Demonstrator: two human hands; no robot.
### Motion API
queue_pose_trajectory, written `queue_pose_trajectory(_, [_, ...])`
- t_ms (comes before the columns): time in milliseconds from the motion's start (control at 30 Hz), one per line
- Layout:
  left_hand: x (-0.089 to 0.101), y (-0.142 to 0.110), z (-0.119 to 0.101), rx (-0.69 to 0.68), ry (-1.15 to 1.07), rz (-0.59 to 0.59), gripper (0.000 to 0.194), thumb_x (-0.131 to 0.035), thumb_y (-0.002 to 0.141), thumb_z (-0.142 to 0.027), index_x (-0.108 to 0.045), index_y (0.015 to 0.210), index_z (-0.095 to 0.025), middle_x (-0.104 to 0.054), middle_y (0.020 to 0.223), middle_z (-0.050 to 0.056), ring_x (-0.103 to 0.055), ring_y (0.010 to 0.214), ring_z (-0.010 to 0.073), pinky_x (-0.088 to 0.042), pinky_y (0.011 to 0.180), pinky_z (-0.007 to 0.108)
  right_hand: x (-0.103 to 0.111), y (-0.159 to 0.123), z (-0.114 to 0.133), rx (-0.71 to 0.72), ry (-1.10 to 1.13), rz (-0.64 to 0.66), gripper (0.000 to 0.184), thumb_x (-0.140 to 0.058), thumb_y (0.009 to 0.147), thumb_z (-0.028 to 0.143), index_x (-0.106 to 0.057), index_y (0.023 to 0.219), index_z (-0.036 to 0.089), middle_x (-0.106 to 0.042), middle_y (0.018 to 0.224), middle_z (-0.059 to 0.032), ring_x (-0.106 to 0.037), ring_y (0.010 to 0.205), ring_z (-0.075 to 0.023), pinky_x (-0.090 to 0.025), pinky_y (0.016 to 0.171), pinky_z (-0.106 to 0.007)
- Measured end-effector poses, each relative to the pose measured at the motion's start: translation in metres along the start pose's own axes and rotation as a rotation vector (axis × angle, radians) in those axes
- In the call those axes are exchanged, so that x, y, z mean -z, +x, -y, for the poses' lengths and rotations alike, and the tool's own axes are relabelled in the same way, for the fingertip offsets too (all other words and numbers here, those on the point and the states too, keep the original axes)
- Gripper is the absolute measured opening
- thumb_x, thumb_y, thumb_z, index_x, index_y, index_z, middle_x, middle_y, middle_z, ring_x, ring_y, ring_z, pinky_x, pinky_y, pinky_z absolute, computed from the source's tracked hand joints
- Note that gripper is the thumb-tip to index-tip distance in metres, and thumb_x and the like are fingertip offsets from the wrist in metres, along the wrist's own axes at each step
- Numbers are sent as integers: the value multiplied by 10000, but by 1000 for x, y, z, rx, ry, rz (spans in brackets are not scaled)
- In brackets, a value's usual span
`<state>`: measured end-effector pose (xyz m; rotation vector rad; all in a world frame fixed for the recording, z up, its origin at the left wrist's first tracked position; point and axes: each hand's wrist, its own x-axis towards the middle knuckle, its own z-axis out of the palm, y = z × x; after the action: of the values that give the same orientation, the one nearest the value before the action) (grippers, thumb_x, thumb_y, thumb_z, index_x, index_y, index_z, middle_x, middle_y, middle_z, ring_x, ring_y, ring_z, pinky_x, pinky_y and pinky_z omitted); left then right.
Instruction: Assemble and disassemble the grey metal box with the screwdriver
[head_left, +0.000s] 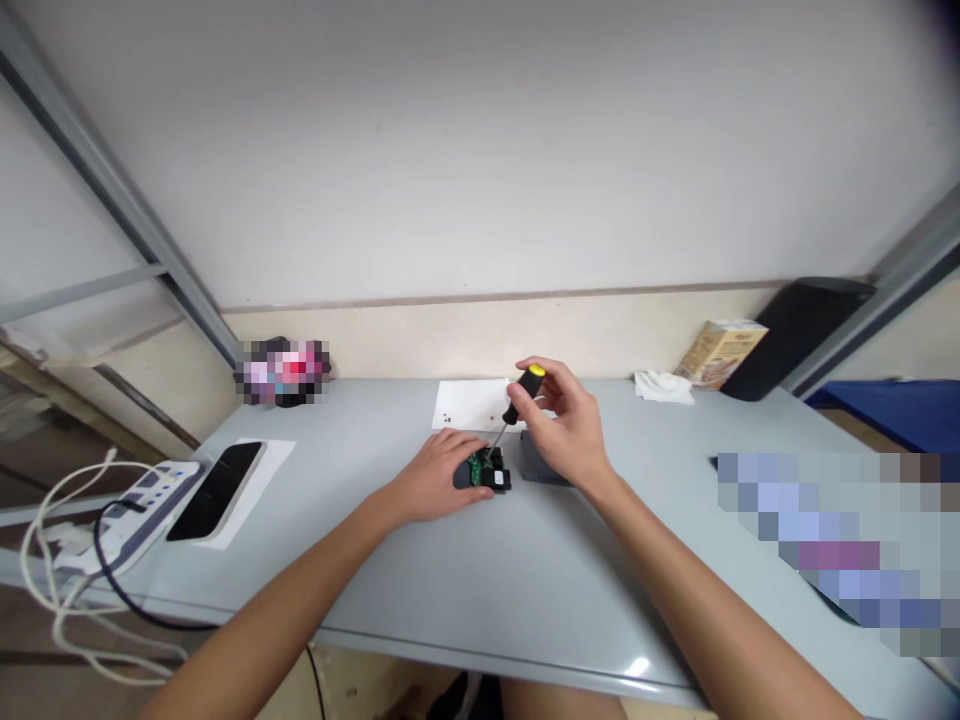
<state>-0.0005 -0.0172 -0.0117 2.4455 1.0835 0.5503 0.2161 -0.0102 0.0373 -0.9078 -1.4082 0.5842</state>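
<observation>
My left hand [435, 478] presses down on a small black device [487, 472] with a green circuit board showing inside it, in the middle of the grey table [480, 570]. My right hand [566, 425] grips a screwdriver [523, 394] with a black handle and yellow cap. Its thin shaft slants down to the left and the tip rests on the circuit board. A dark grey flat part [534, 462] lies just right of the device, partly hidden behind my right hand.
A white sheet [471, 403] with tiny dark bits lies behind the device. A black phone [216, 490] on paper and a power strip [131, 510] with cables sit at the left. A crumpled tissue [663, 386], a carton [720, 352] and a black object [802, 335] stand at the back right.
</observation>
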Motion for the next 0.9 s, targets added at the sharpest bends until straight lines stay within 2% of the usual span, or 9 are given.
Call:
queue_pose_trajectory(600, [-1, 3, -1, 41, -109, -19, 575, -881, 800, -393, -639, 1312, -288, -633, 1400, 83, -527, 1346, 314, -406, 1191, 543, 0, -1, 2, -1, 42, 11, 267, -721, 925, 405, -658, 1139, 258, -623, 859, 9, -626, 688, -137, -570, 630, -291])
queue_pose_trajectory(900, [-1, 3, -1, 43, -107, -17, 635, -891, 797, -398, -615, 1363, -312, -611, 1426, 79, -492, 1381, 319, -383, 1208, 554, 2, -3, 1, 29, 41, 85, 252, -723, 919, 395, -658, 1125, 265, -637, 872, 9, -635, 688, -136, -579, 660, -295])
